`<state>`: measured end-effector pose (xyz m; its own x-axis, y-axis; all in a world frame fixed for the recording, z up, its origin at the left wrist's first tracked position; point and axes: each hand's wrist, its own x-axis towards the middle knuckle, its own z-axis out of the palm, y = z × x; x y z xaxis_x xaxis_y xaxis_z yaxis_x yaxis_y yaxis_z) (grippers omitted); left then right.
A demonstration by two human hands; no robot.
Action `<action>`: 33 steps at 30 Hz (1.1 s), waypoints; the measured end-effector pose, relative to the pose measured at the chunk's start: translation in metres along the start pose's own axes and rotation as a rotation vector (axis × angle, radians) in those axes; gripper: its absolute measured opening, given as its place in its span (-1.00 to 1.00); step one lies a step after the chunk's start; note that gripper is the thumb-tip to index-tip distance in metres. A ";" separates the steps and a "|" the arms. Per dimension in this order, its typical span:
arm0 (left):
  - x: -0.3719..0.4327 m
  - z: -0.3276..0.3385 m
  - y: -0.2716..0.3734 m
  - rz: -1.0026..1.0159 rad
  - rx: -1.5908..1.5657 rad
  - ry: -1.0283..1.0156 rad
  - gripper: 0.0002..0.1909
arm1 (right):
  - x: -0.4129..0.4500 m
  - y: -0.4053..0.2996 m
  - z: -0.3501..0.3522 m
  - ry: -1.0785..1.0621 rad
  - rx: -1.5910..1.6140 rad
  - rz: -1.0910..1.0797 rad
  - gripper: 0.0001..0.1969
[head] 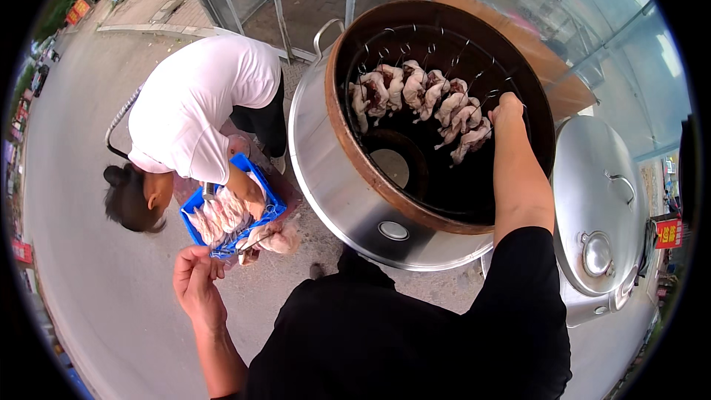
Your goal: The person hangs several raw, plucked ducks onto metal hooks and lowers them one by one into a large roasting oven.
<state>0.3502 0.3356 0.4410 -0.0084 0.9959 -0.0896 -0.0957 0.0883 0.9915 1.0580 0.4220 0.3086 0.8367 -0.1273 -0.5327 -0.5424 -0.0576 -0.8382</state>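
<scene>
My left hand [200, 283] pinches the end of a metal hook [225, 252]. A raw plucked bird [278, 239], apparently poultry, hangs from it beside a blue plastic crate [193, 203]. Inside a deep round roasting oven [355, 200] with a steel outer wall and a browned rim, several raw birds [414, 86] hang in an arc on metal hooks [430, 49]. My right hand [508, 108] reaches over the near right side of the opening. Its fingers are curled around the upper part of a hook above the rightmost bird [471, 141]; the grip is partly hidden.
A person in a white shirt [189, 100] bends over the crate, one hand on the raw birds [225, 214] inside. A large steel lid [594, 189] leans at the right. Behind the oven stands a glazed metal-framed wall [278, 5]. Paved road [83, 178] stretches left.
</scene>
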 end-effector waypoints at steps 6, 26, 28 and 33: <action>0.010 0.007 0.031 0.063 -0.045 -0.123 -0.74 | -0.284 -0.002 -0.060 -0.883 -0.019 -0.647 -0.86; 0.084 0.104 0.287 0.681 -0.160 -0.798 -0.76 | -0.596 -0.003 -0.143 -1.628 0.104 -0.906 -0.79; 0.102 0.122 0.319 0.779 -0.321 -1.107 -0.78 | -0.603 -0.044 -0.140 -1.653 0.252 -0.885 -0.86; 0.112 0.203 0.351 0.852 -0.307 -0.843 -0.61 | -0.610 -0.125 -0.143 -1.332 0.234 -0.829 -0.85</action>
<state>0.5173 0.4821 0.7984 0.4500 0.4437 0.7750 -0.6040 -0.4880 0.6301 0.6045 0.3656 0.7554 0.4146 0.7905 0.4508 -0.0025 0.4964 -0.8681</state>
